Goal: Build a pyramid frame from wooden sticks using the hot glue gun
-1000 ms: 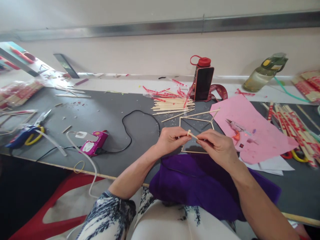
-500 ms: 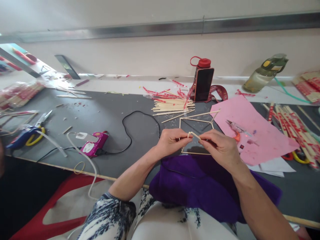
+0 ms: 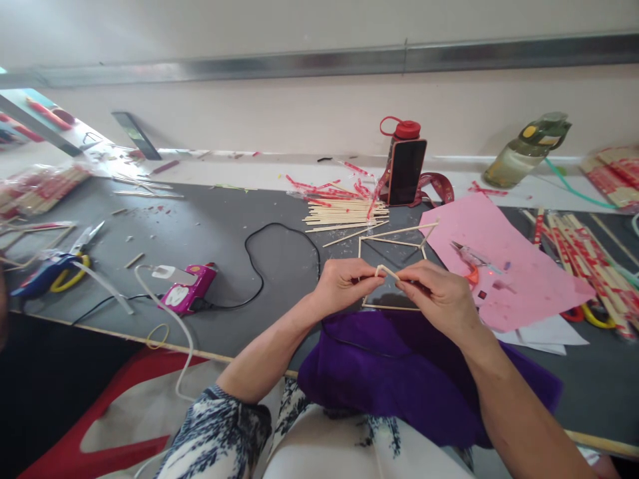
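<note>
Between the fingertips of both hands two pale wooden sticks (image 3: 389,272) meet at an angle. My left hand (image 3: 340,285) is closed in a pinch near the joint, and its fingers hide most of one stick. The other stick runs into the pinch of my right hand (image 3: 439,287). Just beneath and beyond them lies a frame of joined wooden sticks (image 3: 392,240), partly covered by my hands. A pile of loose wooden sticks (image 3: 342,215) is farther back.
A purple cloth (image 3: 389,386) hangs over the table edge before me. To the right, pliers (image 3: 469,259) lie on pink paper (image 3: 534,266). A phone (image 3: 407,171) leans on a red-capped bottle (image 3: 408,128). Left are a magenta power box (image 3: 188,289), its black cable (image 3: 254,293) and scissors (image 3: 74,263).
Both hands keep their pinch on the sticks with almost no movement. The view has tilted very slightly.
</note>
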Motion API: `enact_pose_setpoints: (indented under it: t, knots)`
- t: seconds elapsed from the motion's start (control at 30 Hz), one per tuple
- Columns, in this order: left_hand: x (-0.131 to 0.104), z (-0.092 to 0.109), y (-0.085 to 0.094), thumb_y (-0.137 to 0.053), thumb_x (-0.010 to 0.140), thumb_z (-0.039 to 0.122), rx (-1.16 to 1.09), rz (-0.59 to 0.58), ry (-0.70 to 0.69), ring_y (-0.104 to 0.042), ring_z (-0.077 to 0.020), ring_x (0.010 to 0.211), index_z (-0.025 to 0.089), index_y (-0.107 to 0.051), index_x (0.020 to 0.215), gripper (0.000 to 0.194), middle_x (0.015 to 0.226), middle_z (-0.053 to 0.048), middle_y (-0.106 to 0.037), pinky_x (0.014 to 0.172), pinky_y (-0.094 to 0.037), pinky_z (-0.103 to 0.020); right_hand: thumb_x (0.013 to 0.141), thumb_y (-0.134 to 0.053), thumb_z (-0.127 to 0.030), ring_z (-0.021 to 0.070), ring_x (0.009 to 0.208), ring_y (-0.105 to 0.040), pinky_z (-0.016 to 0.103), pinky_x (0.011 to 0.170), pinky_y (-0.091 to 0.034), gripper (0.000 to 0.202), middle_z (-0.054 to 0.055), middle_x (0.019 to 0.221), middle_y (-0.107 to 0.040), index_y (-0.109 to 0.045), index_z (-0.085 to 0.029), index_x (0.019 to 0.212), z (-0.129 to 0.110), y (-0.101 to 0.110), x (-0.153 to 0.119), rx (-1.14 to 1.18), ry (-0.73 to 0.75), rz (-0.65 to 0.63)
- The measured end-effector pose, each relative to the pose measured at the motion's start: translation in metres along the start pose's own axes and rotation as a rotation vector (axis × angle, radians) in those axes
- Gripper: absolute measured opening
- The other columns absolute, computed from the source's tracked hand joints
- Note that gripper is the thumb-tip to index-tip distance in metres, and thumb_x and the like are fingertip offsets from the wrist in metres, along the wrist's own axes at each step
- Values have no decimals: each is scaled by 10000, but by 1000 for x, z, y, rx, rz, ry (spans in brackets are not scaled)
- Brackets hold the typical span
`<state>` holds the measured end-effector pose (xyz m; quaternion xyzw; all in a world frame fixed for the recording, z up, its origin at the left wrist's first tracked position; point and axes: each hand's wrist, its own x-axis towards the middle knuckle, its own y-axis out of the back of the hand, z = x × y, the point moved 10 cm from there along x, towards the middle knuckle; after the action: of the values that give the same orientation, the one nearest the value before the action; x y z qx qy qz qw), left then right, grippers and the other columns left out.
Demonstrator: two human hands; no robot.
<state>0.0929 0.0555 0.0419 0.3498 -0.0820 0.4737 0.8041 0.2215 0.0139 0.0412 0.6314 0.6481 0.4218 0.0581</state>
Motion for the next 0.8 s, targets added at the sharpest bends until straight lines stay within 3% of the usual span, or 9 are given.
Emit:
enact_pose_setpoints:
  t: [0.57, 0.8]
  knots:
    - [-3, -13, -1, -696, 777, 316, -117, 1, 110, -536, -58, 509, 119, -734, 908, 240, 687, -47, -680, 495, -425, -160, 843, -619, -211, 141, 732, -653, 247, 591, -502, 189, 50, 893, -694, -688, -217, 1019, 2, 7, -2, -36, -2, 76]
    - [-1, -9, 0, -688, 786, 297, -60, 7, 61, -544, -63, 517, 111, -743, 887, 218, 705, -65, -697, 495, -410, -164, 842, -620, -207, 139, 740, -654, 243, 602, -495, 150, 41, 878, -696, -690, -209, 974, 3, 7, -2, -41, -6, 69]
